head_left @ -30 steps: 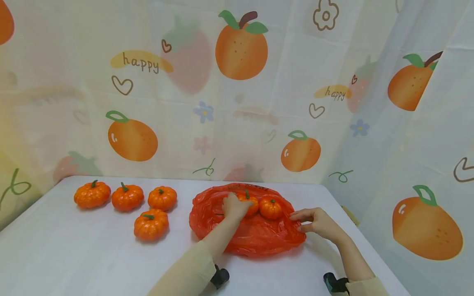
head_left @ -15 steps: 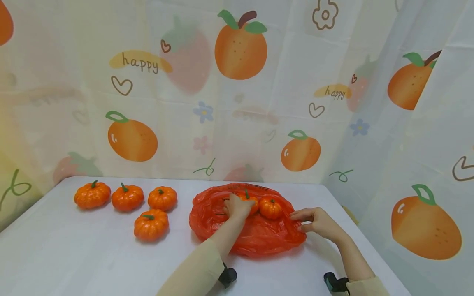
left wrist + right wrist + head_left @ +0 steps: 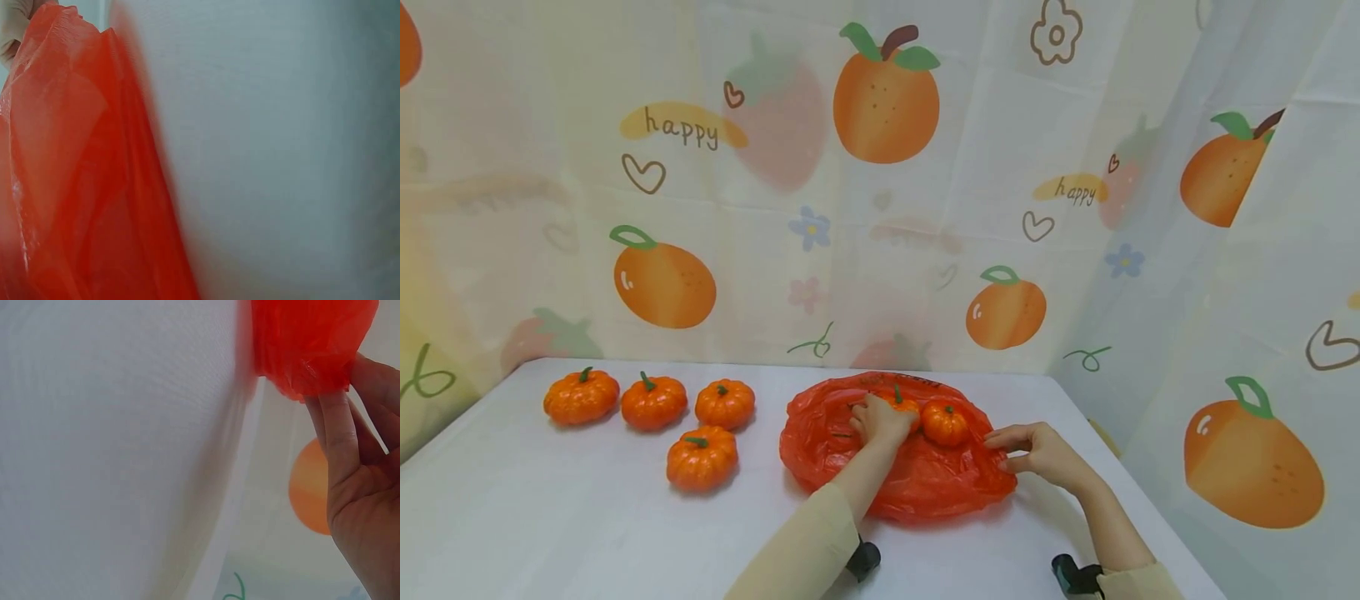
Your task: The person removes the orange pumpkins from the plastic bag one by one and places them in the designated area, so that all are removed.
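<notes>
A red plastic bag (image 3: 925, 492) lies on the table with its mouth spread wide. Inside it sit two small orange pumpkins with green stems; the right one (image 3: 945, 423) is in plain sight. My left hand (image 3: 883, 423) reaches into the bag and holds the other pumpkin (image 3: 907, 403), fingers curled at its left and thumb toward the front. That hand partly covers the pumpkin. At the bag's right edge my right hand (image 3: 1047, 454) pinches the plastic between thumb and fingers. The right wrist view shows the gripped plastic (image 3: 312, 350) close up.
Several more small pumpkins stand on the white table (image 3: 587, 517) at left: three in a back row, among them the far-left one (image 3: 582, 398), and one (image 3: 702, 459) in front. A fruit-printed curtain (image 3: 760, 250) hangs behind the table and along its right side.
My left hand has shifted slightly right inside the bag, beside the pumpkin, which stays put. My right hand keeps its place on the bag's edge.
</notes>
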### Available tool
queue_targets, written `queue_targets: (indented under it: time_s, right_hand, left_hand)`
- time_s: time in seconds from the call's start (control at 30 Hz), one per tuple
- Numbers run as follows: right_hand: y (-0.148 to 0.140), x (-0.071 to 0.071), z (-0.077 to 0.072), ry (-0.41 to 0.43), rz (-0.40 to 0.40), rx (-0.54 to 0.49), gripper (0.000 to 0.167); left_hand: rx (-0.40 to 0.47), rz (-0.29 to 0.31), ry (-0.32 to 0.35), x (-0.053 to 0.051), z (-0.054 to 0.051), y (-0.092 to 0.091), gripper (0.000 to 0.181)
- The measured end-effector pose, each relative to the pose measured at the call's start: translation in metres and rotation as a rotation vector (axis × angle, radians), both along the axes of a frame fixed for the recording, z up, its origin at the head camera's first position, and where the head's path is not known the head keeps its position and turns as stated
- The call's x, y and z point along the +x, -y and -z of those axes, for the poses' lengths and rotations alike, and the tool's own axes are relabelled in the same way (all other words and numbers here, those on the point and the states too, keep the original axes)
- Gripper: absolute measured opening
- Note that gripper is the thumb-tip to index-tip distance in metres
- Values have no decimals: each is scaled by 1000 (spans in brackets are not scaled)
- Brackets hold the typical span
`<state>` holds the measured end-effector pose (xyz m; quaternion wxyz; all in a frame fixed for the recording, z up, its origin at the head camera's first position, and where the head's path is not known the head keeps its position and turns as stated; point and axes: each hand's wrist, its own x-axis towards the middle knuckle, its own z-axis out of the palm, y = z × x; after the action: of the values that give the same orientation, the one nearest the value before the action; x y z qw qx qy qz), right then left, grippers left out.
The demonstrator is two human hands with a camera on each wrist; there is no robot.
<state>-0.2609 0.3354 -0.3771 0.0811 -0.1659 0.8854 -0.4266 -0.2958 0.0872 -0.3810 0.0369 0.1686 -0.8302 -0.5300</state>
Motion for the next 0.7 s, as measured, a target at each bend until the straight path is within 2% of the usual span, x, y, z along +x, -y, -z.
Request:
queue_targets:
  time_s: [0.4, 0.7]
  right_hand:
    - [-1, 0, 1, -8, -7, -5, 33]
    - [-1, 0, 1, -18, -12, 3, 33]
  left_hand:
    - [-1, 11, -16, -1, 1, 3, 69]
    - [11, 42, -3, -1, 2, 6, 73]
